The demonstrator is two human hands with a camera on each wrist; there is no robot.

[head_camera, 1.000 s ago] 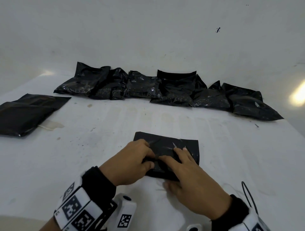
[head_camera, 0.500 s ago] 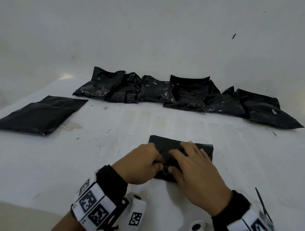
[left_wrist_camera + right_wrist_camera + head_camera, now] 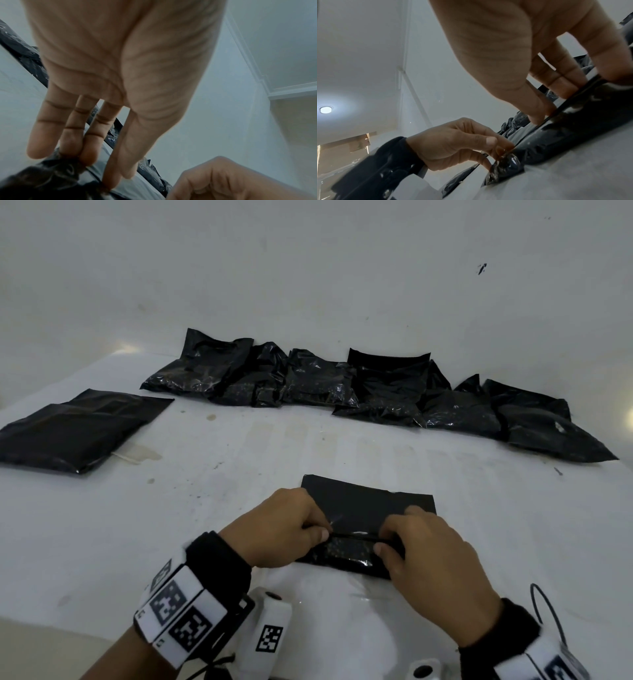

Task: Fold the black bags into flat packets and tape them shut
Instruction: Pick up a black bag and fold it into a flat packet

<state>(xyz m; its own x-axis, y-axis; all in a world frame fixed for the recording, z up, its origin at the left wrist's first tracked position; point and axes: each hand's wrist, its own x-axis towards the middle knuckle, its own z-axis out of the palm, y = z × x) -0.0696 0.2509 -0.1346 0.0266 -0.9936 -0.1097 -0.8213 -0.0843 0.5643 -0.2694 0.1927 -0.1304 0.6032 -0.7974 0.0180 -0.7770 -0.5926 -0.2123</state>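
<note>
Head view gives us the key bit: the bag [image 3: 368, 518] lies on the table [image 3: 102, 542] right in front of us, long axis running left to right, with the folded edge crossing between both hands. Our left hand [image 3: 284, 530] sits at the bag's left end, our right hand [image 3: 435, 556] at its right end — each about equally near the fold, so we'd guess the next press or tape goes along that seam. Both hands are curled, thumb and fingers pinching the flap. Right wrist view adds what the head view can't — the left fingertips [image 3: 498, 150] nipping a crumpled corner of the bag, the plastic bulging beside it. Left wrist view is blurry; we only see fingers touching black film. No tape visible anywhere.
</note>
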